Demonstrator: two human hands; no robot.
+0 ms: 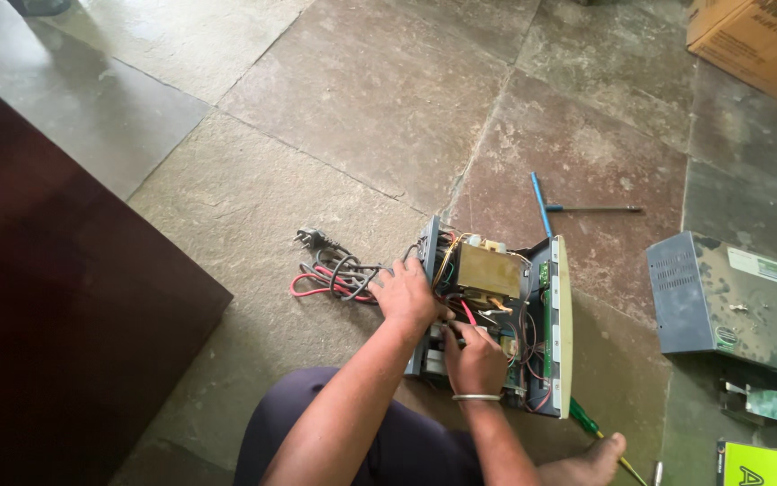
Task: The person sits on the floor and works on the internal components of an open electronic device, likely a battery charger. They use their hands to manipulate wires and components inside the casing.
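Fingers (457, 331) of the right hand (476, 362) pinch a wire inside the opened power unit (496, 315) on the floor, while the left hand (406, 293), fingers spread, braces its left edge.

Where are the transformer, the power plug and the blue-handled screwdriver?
transformer (489, 271), head view, on its flat tan top face.
power plug (307, 238), head view, on the black plug body.
blue-handled screwdriver (541, 205), head view, on the middle of the blue handle.
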